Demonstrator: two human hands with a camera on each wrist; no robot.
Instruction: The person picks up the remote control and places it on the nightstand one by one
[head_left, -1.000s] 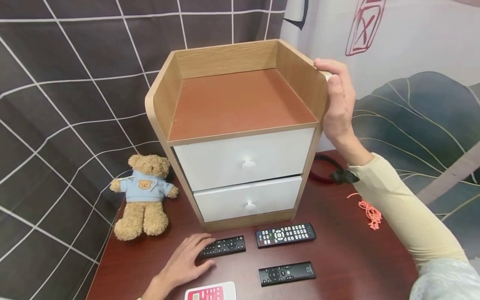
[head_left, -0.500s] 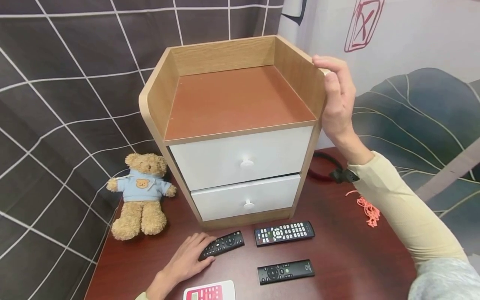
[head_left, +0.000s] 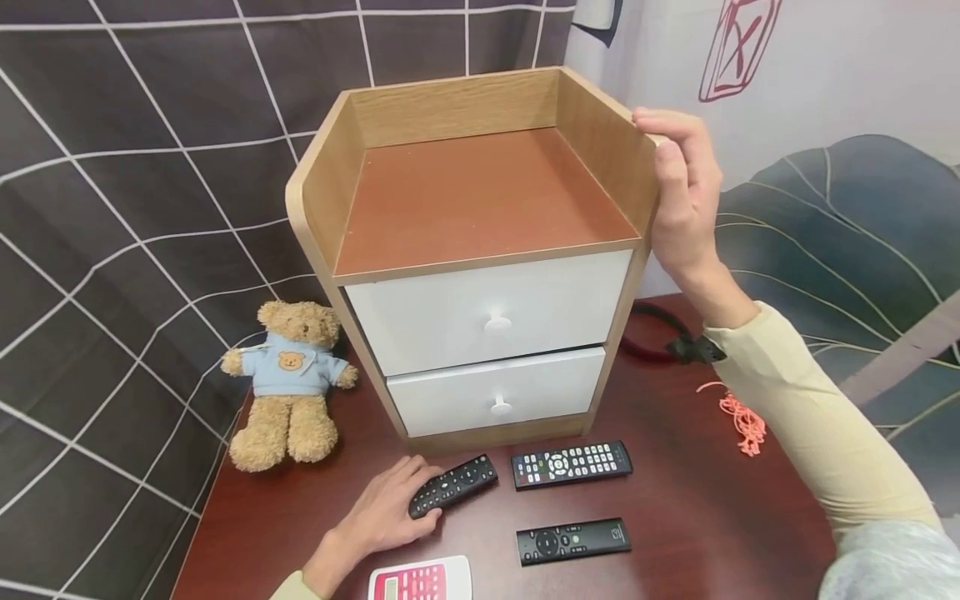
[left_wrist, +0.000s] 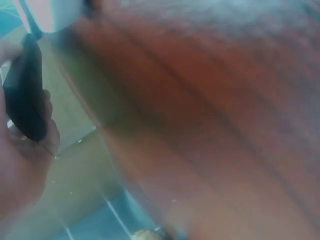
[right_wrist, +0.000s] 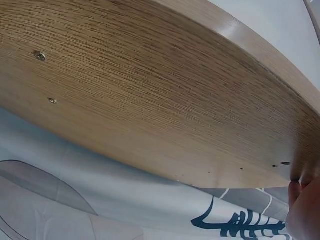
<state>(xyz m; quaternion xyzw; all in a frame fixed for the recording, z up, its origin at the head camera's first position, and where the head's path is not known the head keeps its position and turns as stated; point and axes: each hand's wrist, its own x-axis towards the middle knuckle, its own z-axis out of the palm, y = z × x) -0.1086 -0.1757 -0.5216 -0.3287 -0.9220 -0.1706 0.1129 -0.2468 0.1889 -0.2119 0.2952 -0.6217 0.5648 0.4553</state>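
My left hand pinches a black remote control, thumb along its near side and fingers over its far side. The remote slants, its right end toward the cabinet; in the left wrist view it shows dark between thumb and fingers. Up at the right, my right hand grips the front upper corner of the wooden cabinet, fingers over the top edge. Both white drawers sit in the cabinet, the lower one with a dark gap above it. The cabinet's wood-grain side panel fills much of the right wrist view.
Two more remotes, one with white buttons and one plainer, lie right of my left hand. A pink-and-white calculator is at the front edge. A teddy bear sits left; orange cord and a black loop lie right.
The remote in my left hand has turned, its right end swinging toward the cabinet, and has shifted slightly right with the hand. My right hand stays on the cabinet's corner.
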